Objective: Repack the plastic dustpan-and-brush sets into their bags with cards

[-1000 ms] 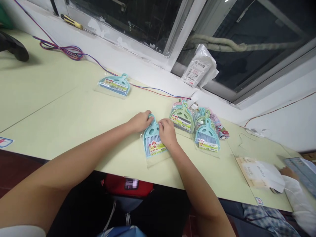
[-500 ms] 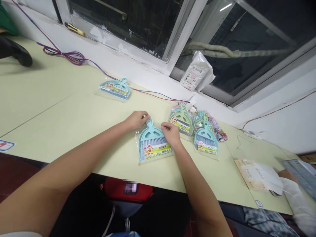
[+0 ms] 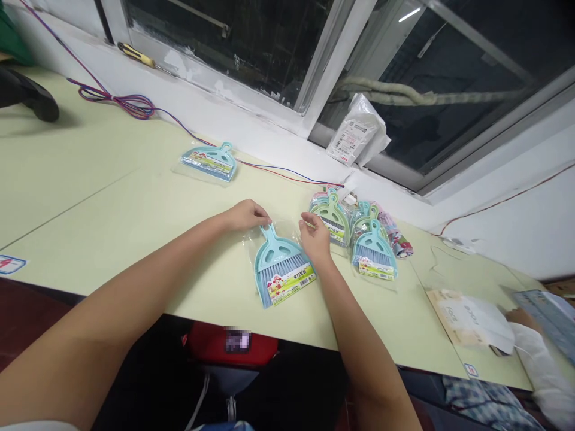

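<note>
A light-blue dustpan and brush set point(image 3: 274, 252) in a clear plastic bag lies on the table in front of me, tilted, with a printed label across its bristles. My left hand point(image 3: 249, 215) pinches the bag's top at the end of the dustpan handle. Beside the bag's upper right edge is my right hand point(image 3: 315, 237), its thumb and fingers slightly apart; whether they touch the plastic is hard to see. Just beyond it lie a green bagged dustpan set point(image 3: 331, 209) on a pile and a blue bagged dustpan set point(image 3: 375, 242) on another pile.
Another blue bagged set point(image 3: 214, 160) lies farther back on the pale table point(image 3: 112, 239). Coiled red and blue wire point(image 3: 135, 106) runs along the wall. A screwdriver point(image 3: 137, 54) and a white package point(image 3: 353, 137) rest on the window ledge. At right is another person's sleeve point(image 3: 539, 365).
The held dustpan set has turned and slid slightly toward me inside its bag. My right hand's fingers have loosened and shifted a little right; my left hand still pinches the top.
</note>
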Motion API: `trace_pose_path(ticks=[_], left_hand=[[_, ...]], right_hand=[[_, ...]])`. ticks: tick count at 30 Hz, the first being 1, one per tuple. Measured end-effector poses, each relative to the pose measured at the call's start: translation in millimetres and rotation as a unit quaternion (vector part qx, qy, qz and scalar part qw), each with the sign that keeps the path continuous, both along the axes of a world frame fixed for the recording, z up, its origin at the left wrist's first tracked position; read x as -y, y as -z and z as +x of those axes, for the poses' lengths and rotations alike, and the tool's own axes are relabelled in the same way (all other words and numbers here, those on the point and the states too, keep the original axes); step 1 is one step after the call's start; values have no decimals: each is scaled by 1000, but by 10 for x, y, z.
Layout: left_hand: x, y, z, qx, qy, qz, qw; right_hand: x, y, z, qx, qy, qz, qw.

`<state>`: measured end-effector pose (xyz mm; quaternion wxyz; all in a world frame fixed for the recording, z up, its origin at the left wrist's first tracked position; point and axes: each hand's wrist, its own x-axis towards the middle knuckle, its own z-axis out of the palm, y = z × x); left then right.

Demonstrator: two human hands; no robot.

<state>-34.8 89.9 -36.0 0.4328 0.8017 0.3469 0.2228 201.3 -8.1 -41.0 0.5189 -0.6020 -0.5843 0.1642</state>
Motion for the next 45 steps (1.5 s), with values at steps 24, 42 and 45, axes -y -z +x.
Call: trace_pose_path(ticks=[24,42,45], left_hand=[[-198,-10,-231,78,-238,0,968],[-346,-277,-801,-329,-228,146,904],[-222,-393,-755,-414,-244,154,864]], right_hand=[[75,-33,371,-244,-16,-262,934],[180,-209,1018,-280,-74,-310,905],[210,-245,1177,-289,-84,-301,905]])
